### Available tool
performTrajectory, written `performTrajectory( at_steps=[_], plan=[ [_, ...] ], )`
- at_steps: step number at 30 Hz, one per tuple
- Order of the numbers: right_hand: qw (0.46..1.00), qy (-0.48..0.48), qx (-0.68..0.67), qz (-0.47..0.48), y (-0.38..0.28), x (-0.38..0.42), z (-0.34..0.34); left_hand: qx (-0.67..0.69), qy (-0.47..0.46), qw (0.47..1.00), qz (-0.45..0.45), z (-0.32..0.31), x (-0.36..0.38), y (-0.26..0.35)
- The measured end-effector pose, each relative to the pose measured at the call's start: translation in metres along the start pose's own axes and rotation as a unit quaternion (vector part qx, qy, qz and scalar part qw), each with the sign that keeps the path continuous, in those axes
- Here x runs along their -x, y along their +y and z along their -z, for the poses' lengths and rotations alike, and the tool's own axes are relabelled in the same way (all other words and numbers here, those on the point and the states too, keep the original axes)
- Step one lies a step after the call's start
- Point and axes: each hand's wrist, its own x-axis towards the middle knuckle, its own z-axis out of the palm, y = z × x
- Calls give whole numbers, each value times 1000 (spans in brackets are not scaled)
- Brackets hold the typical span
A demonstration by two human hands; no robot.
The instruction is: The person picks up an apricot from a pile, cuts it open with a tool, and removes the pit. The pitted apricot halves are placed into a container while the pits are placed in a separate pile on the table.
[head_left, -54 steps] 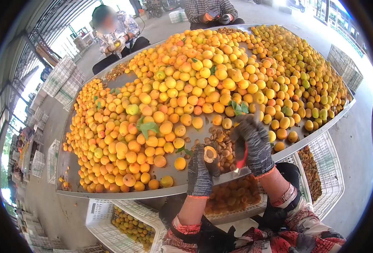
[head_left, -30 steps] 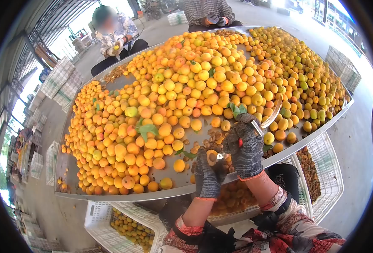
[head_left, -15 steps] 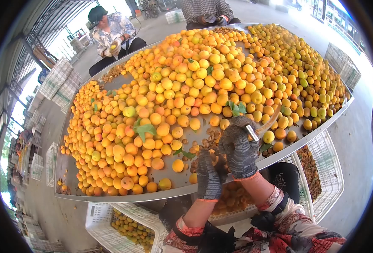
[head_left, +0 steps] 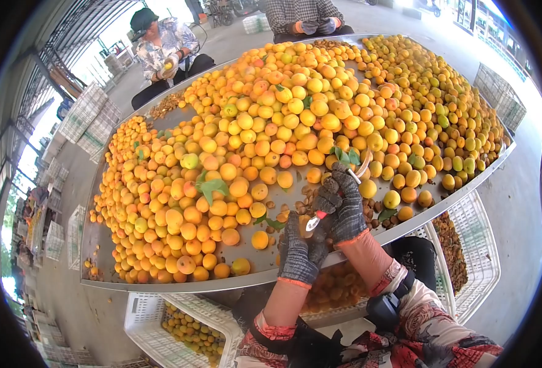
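My left hand (head_left: 299, 253), in a grey glove, is closed at the near edge of the metal tray (head_left: 179, 286); what its fingers hold is hidden. Right beside it, my right hand (head_left: 347, 208), gloved too, is closed around a small tool (head_left: 315, 221), whose red part and pale tip point toward my left hand. A curved, tan strip (head_left: 364, 164) with a light metal-looking piece stands out above my right fingers. Orange-yellow apricots (head_left: 222, 147) are heaped beyond and left of my hands. Brown pits (head_left: 283, 211) lie near my fingertips.
Below the tray are white crates, one with small greenish fruit (head_left: 194, 331), another with brown pieces (head_left: 450, 251). Orange halves (head_left: 338, 285) lie beneath my wrists. Two people (head_left: 166, 49) (head_left: 301, 18) sit at the far side. Stacked crates (head_left: 87, 119) stand left.
My right hand has turned and shifted slightly up, and the red part with the pale tip now shows between my hands. The curved strip has moved left. The far person's hands have come together.
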Motion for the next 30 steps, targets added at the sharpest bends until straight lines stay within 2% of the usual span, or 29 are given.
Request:
performTrajectory(
  at_steps=[2,3,5,6,7,8,9,10,11,12,14,18,20,21,23,24,26,27,29,30],
  plan=[
    [1000,-14,-15,-8,-5,-4,6,-67,-27,997,-11,13,-10,0],
    [999,-25,29,15,-11,-4,1,-66,-26,997,-13,8,-8,2],
    [996,-36,74,37,-23,1,-10,-12,49,995,-84,-6,-2,6],
    [972,-60,225,29,-29,7,-16,-12,49,995,-83,-4,-5,6],
    [925,-82,370,22,-37,10,-18,-39,44,994,-90,1,-10,6],
    [814,-198,543,65,-40,-3,8,-64,39,992,-97,4,-13,5],
    [813,-196,545,66,-39,4,9,-64,38,993,-94,4,-11,4],
    [602,-313,716,161,-35,14,8,-94,50,991,-80,3,-8,3],
    [333,-399,820,241,-32,22,7,-126,60,988,-67,2,-6,4],
    [331,-395,821,244,-28,29,6,-129,56,988,-66,8,-15,4],
    [467,-363,783,194,-24,39,7,-77,61,995,-28,27,-41,2],
    [475,-337,793,175,-27,41,12,-62,57,996,-34,21,-34,-2],
    [441,-346,815,148,-30,37,12,-223,45,969,-92,20,-20,0],
    [440,-346,815,148,-33,34,15,-222,44,970,-91,23,-17,3],
    [478,-340,804,94,-38,29,23,-466,-13,870,-161,32,-13,6],
    [478,-340,804,94,-39,28,23,-466,-13,870,-161,37,-20,3],
    [469,-372,789,138,-38,30,19,-380,15,899,-219,50,-43,-3],
    [470,-374,788,137,-39,32,15,-380,17,898,-220,42,-31,0],
    [518,-375,755,142,-41,36,4,-498,20,840,-215,15,4,6],
    [519,-377,754,141,-41,35,4,-498,23,840,-216,12,5,7]
  ],
)
